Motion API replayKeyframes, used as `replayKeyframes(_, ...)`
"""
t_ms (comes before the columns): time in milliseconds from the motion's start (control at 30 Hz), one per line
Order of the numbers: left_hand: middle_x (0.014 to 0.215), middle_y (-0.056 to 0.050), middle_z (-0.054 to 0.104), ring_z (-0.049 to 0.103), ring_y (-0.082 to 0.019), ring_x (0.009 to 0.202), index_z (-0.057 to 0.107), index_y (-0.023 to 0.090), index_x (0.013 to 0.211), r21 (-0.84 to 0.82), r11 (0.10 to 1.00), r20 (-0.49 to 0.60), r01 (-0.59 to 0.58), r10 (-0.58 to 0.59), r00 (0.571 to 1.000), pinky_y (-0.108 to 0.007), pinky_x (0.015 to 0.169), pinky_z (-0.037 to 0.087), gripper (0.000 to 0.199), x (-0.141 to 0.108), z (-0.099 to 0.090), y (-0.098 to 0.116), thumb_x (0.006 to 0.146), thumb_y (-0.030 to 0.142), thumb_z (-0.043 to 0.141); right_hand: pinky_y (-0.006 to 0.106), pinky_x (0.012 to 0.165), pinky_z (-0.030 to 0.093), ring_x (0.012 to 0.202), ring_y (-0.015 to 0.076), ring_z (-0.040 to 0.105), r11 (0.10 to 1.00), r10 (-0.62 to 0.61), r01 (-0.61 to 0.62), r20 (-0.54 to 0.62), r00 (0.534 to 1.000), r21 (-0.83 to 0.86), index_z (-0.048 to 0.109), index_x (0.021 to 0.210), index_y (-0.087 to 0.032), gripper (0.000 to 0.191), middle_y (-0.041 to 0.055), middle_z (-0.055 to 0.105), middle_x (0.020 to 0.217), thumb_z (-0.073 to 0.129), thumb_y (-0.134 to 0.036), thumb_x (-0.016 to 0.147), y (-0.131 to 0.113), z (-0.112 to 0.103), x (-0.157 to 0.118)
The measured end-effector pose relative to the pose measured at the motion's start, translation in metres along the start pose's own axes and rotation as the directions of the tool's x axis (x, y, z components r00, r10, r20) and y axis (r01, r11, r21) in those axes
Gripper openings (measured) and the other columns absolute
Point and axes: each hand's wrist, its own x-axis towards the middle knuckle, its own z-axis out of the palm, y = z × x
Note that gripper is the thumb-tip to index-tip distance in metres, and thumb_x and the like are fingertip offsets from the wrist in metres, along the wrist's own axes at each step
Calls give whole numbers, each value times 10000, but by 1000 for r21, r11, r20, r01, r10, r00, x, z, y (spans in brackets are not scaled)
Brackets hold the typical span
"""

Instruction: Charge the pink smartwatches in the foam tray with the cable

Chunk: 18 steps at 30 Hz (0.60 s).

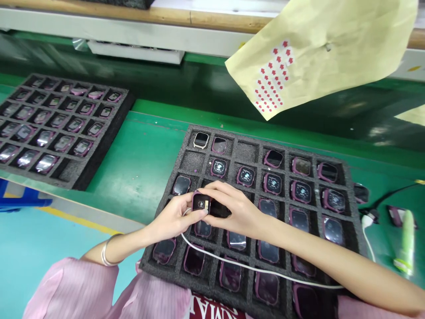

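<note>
My left hand (174,217) and my right hand (234,208) meet over a black foam tray (345,186), gripping a small dark smartwatch body (200,203) between their fingers. A white cable (252,266) runs from beside the watch across the tray, passing under my right forearm. Rows of pink-framed and dark watch bodies (245,176) sit in the tray's square cells, some with lit round dials. The hands hide the cells beneath them.
A second foam tray (83,177) of watches lies at the left on the green bench (139,164). Yellow paper with red star stickers (299,57) hangs above. A white plug (367,221), black cord and pale green tube (407,241) lie at the right.
</note>
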Motion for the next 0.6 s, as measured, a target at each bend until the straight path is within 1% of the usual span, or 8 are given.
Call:
replayKeyframes(67, 645, 54, 503, 376, -46, 449, 557, 138, 1082, 2, 999, -11, -36, 36, 999, -182, 466, 336, 312, 0, 0, -2, 851, 337, 620, 403, 818, 512, 941, 238, 569, 1000, 5, -5, -1, 1000, 3, 520, 1241, -132, 391, 125, 582, 1051, 609, -216, 869, -1, 1, 0)
replayKeyframes(133, 787, 6, 565, 480, -81, 606, 573, 133, 1041, 8, 997, -22, -79, 79, 997, -194, 583, 404, 278, 1, 0, -3, 843, 319, 629, 405, 822, 512, 944, 238, 570, 1000, 14, -14, -1, 1000, 5, 525, 1241, -133, 393, 127, 583, 1060, 615, -215, 866, -2, 1, -1)
replayKeyframes(200, 867, -22, 584, 518, -108, 727, 576, 125, 1012, 11, 994, -28, -108, 108, 994, -202, 658, 423, 246, 1, 2, -1, 840, 293, 632, 402, 825, 511, 950, 239, 570, 1000, 27, -27, -4, 1000, 13, 533, 1241, -143, 394, 126, 584, 1066, 624, -218, 866, -2, 0, -1)
replayKeyframes(233, 868, -25, 588, 516, -105, 721, 573, 124, 1012, 9, 994, -28, -106, 106, 994, -195, 646, 420, 242, 1, 2, 0, 840, 283, 633, 399, 825, 510, 951, 238, 569, 999, 30, -30, -9, 1000, 31, 536, 1244, -147, 397, 125, 585, 1065, 631, -218, 866, -1, -1, -1)
replayKeyframes(300, 828, -21, 603, 469, -68, 585, 566, 122, 1024, -4, 997, -1, -74, 74, 997, -172, 535, 378, 250, -1, 1, 3, 844, 283, 630, 390, 828, 506, 949, 233, 571, 991, 11, -9, -15, 1000, 136, 548, 1249, -150, 421, 120, 586, 1058, 674, -229, 855, 1, -3, 0)
replayKeyframes(400, 756, -30, 642, 296, -21, 394, 575, 111, 1022, -46, 999, 100, -12, 16, 995, -172, 385, 237, 290, -4, -5, 6, 846, 336, 628, 377, 845, 493, 952, 216, 577, 916, -3, 3, -1, 1000, 402, 594, 1228, -163, 400, 103, 590, 1048, 707, -256, 856, 6, -5, 2)
replayKeyframes(500, 716, -55, 660, 247, -14, 372, 597, 97, 923, -72, 997, 194, 14, 0, 981, -176, 362, 182, 326, -7, -13, 5, 813, 398, 659, 358, 839, 488, 926, 193, 585, 820, 46, -44, 11, 999, 571, 651, 1177, -203, 312, 76, 594, 1016, 694, -265, 874, 9, -2, 3)
replayKeyframes(600, 727, -70, 674, 301, -25, 401, 593, 98, 869, -81, 997, 234, -6, 25, 972, -174, 388, 224, 313, -8, -18, 3, 798, 391, 677, 337, 821, 489, 888, 181, 586, 771, 90, -84, 23, 996, 631, 689, 1123, -224, 304, 56, 595, 970, 744, -273, 828, 9, 2, 4)
